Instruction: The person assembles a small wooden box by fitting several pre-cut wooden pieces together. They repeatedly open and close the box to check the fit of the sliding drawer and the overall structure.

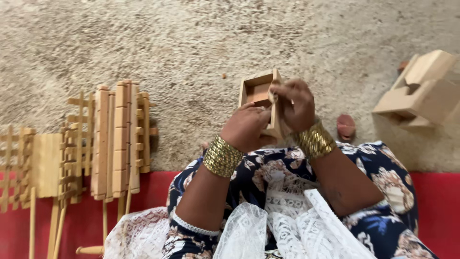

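Observation:
A small open wooden box frame point(257, 91) is held up over my lap. My left hand point(246, 127) grips its lower side from the left. My right hand point(296, 103) clasps its right edge, thumb pressed on the rim. Both wrists wear stacks of gold bangles point(222, 156). The lower part of the box is hidden behind my fingers.
Wooden slatted lattice pieces point(117, 136) and loose sticks lie at the left, partly on a red mat point(438, 201). A stack of pale wooden blocks point(421, 91) sits at the right on the beige carpet point(191, 43). A small reddish-brown object point(345, 125) lies near my knee.

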{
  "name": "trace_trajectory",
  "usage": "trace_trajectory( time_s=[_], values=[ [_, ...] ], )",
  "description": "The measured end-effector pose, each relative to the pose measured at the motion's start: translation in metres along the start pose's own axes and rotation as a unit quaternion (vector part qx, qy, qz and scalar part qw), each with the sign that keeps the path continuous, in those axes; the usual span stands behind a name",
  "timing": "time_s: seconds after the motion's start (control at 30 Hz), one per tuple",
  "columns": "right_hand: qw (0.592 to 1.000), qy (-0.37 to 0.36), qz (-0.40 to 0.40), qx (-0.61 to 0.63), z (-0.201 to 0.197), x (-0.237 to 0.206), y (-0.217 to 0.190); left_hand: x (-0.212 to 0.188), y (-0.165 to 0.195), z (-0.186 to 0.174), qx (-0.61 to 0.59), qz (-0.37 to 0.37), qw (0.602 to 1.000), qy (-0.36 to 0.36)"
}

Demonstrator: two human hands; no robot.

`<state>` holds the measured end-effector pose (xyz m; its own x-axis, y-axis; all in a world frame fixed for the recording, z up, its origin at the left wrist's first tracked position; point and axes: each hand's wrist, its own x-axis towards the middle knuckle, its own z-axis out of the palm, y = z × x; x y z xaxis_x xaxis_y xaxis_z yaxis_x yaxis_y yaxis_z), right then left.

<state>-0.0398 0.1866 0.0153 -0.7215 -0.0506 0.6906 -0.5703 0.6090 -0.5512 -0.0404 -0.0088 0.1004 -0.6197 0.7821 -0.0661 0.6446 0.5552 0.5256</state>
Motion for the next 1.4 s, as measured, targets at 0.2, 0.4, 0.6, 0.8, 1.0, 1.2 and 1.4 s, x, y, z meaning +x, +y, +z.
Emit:
trace_trajectory(
  time_s=[0.2,0.4,0.6,0.8,1.0,1.2,1.4],
  values=[
    [0.996,-0.021,0.026,0.079,0.006,0.006,0.002,0.003,-0.008,-0.003,-0.019,-0.060,0.997,-0.039],
    [0.990,-0.077,-0.073,0.093,0.011,-0.001,-0.030,-0.005,-0.025,-0.008,-0.083,-0.079,0.993,0.031],
    [0.995,-0.031,0.046,0.082,0.011,-0.004,0.009,0.000,-0.013,0.001,0.010,0.007,1.000,0.020],
    [0.986,-0.039,0.162,0.025,0.006,-0.011,0.025,0.001,-0.011,0.013,0.018,0.023,0.999,0.016],
    [0.992,-0.101,0.025,0.071,0.007,-0.008,-0.015,-0.003,-0.033,0.003,-0.102,-0.102,0.989,0.035],
    [0.990,-0.094,0.079,0.074,0.002,-0.008,-0.008,-0.002,-0.025,0.002,-0.063,-0.045,0.995,0.057],
    [0.958,-0.110,0.260,0.048,0.005,-0.002,0.015,-0.004,-0.016,0.001,-0.039,-0.022,0.996,0.076]
  ],
)
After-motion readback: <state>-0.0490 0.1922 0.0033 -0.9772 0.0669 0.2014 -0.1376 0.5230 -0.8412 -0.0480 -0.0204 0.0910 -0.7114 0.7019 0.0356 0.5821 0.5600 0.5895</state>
